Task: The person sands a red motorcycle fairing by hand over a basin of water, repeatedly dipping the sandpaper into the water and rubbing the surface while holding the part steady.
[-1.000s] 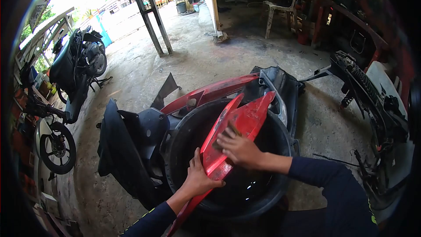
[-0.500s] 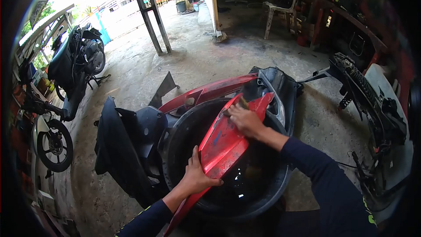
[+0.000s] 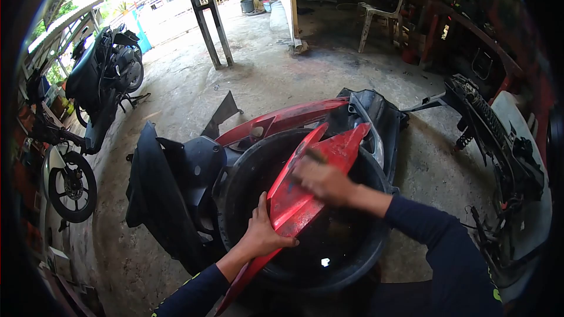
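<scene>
A red motorcycle fairing panel (image 3: pixel 292 206) lies tilted across a round black tub (image 3: pixel 230 214), which holds dark water. My left hand (image 3: pixel 262 233) is closed on the panel's lower part, thumb on one side and fingers on the other. On the panel's upper middle, my right hand (image 3: pixel 323 183) presses a small yellowish-brown scrubbing pad (image 3: pixel 315 154). Motion smears this hand, and most of the pad is hidden under the fingers. Scuffs and wet shine mark the red surface.
Black plastic body panels (image 3: pixel 155 199) lean left of the tub. Behind it lie another red fairing (image 3: pixel 282 118) and a dark panel (image 3: pixel 376 111). Motorcycles (image 3: pixel 106 76) stand at left, a bare frame with a shock spring (image 3: pixel 470 103) at right. A plastic chair (image 3: pixel 385 12) is further back.
My right hand has slid down and left along the red panel with the pad. My left hand keeps its grip, and the view has shifted slightly.
</scene>
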Demonstrator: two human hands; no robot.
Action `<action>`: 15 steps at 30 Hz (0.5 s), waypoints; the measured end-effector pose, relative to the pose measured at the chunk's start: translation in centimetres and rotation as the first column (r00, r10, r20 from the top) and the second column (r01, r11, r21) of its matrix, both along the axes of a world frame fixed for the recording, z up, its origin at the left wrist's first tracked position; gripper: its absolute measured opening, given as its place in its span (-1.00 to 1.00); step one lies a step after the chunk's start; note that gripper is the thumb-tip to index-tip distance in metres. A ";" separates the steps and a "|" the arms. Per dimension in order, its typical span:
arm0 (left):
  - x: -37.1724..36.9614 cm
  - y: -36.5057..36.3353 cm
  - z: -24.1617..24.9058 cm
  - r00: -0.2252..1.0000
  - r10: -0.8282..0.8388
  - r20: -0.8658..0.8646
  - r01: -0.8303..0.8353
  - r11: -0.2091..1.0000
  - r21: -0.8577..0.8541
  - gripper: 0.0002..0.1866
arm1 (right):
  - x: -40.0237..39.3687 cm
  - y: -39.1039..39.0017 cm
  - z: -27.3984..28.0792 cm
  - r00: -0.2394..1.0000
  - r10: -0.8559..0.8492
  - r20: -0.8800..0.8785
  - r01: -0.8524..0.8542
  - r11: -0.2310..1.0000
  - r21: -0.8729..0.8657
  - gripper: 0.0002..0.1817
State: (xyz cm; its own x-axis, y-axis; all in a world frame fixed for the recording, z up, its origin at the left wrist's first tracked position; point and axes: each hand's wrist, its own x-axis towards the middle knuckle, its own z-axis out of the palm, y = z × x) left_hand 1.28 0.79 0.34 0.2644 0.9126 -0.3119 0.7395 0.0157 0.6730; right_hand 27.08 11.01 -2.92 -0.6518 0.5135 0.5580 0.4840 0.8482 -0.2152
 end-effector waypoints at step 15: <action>0.2 0.0 -0.2 1.000 -0.009 -0.018 0.009 1.000 0.013 0.66 | -2.0 0.3 0.5 0.993 -0.095 0.076 0.081 0.983 0.163 -0.66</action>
